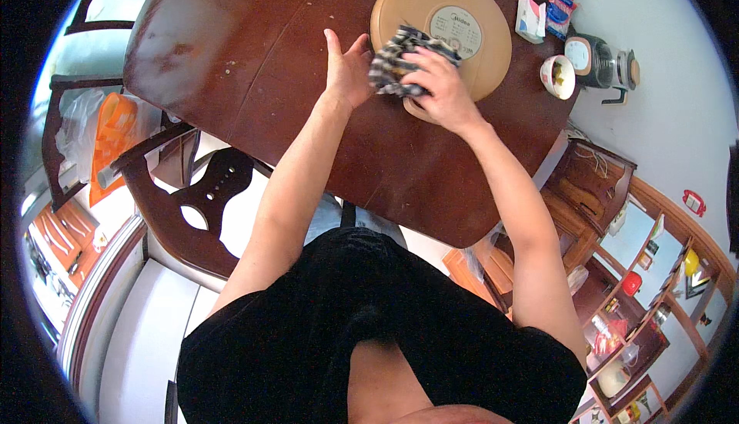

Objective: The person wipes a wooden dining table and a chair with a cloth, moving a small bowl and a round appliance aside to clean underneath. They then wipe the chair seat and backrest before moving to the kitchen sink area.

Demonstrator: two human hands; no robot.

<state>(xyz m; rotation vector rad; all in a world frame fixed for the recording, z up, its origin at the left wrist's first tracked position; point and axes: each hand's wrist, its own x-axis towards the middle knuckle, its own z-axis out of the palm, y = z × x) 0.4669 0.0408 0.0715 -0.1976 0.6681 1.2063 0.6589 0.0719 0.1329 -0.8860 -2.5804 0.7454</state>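
Observation:
A round tan Midea appliance [496, 60], with a printed disc on its lid, lies on the dark red wooden table [277, 95]. My right hand [436, 86] grips a crumpled black-and-white checked cloth [395, 66] over the near left part of the lid. The cloth is slightly blurred and hides part of the lid and its front tab. At the lid's left edge is my left hand [349, 71], thumb raised and apart from the fingers, with nothing in it. Some of its fingertips are hidden by the cloth, and I cannot tell whether they touch the appliance.
At the table's right side are a bowl with food [558, 77], a tissue pack [530, 19], a blue packet [559, 11] and a glass-jug appliance [594, 63] by the wall. Dark wooden chairs [173, 216] stand at the left, one with an orange bag [112, 135]. Small pale specks dot the tabletop.

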